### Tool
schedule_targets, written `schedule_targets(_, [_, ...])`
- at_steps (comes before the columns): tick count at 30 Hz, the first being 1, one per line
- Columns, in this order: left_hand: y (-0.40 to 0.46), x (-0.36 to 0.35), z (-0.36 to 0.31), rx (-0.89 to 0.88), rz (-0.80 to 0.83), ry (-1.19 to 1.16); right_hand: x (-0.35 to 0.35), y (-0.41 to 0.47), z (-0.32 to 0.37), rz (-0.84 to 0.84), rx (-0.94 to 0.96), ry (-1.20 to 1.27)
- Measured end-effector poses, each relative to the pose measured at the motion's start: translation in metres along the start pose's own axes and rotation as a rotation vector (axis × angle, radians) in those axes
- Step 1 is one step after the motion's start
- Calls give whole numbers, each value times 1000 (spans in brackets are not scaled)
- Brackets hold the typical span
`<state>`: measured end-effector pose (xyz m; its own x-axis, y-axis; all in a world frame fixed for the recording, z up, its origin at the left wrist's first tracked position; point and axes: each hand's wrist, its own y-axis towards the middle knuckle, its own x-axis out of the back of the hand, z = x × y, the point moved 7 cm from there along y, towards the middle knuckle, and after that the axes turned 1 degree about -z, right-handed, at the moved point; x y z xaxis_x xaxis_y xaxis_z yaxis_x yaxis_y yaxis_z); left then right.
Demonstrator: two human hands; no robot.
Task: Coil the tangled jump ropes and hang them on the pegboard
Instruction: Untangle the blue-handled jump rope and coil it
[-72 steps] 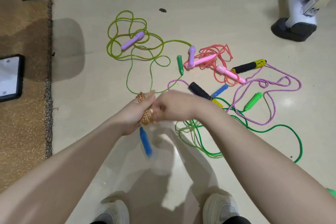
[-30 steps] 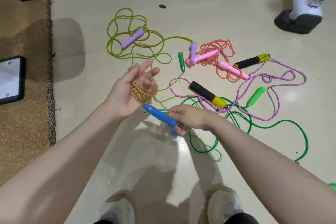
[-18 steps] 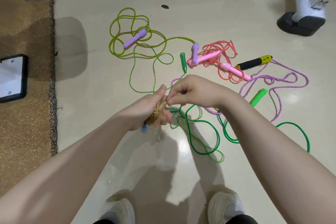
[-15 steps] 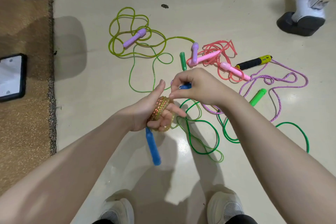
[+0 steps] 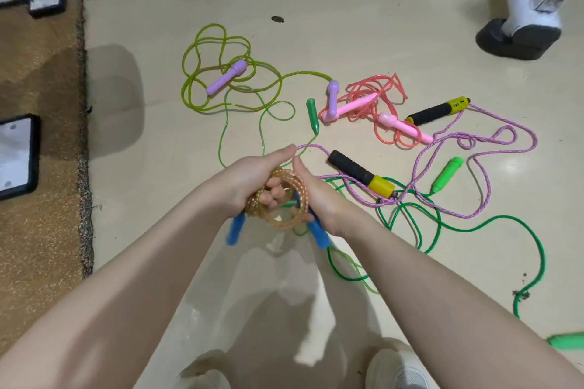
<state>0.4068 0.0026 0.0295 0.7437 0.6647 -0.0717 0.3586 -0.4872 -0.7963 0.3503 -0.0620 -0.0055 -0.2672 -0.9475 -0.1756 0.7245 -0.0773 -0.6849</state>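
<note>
Step in hand: securing the finished coil of the orange beaded jump rope [image 5: 286, 199], judged from the loops gathered between both hands.
Left hand [image 5: 249, 178]: fingers pass through the coil and curl round the loops, acting as the former that keeps the turns stacked; thumb extended forward.
Right hand [image 5: 319, 196]: closes against the coil's right side and grips the right blue handle [image 5: 317, 232], probably to hold the free end while the coil is tightened.
Left blue handle [image 5: 235, 229]: hangs free below the left hand, blurred.
Coil position: held above the floor [image 5: 363, 25], in front of the person's shoes, near the rest of the tangle.
Remaining ropes: yellow-green rope [image 5: 221, 82], pink rope [image 5: 373, 107], purple braided rope [image 5: 474, 148] and green rope [image 5: 458, 227] lie loose and overlapping on the floor; not yet coiled.
Pegboard: not in view.
Change from half a second ago: the right hand has dropped from above the coil to its side; the handle it held aloft now points down beside the coil; the black-and-yellow handle [image 5: 360, 177] is uncovered.
</note>
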Motion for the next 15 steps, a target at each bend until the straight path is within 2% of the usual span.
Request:
schedule_targets(2, [7,-3,-22,-48,-46,63,15,6,17,-71,71,83])
schedule_targets(5, [13,-21,-65,-131,-32,69,57,9,69,-328,216,-80])
schedule_targets(7, [15,-38,-90,-147,10,93,77,-6,112,-422,396,-136])
schedule_targets(10, [8,-61,-125,-101,83,106,83,-43,165,-340,593,-127])
schedule_targets(12, [-7,-78,-155,-107,122,135,84,-67,193,-278,599,-125])
schedule_targets(15, [-46,-110,-198,-98,177,171,91,-113,228,-283,587,-71])
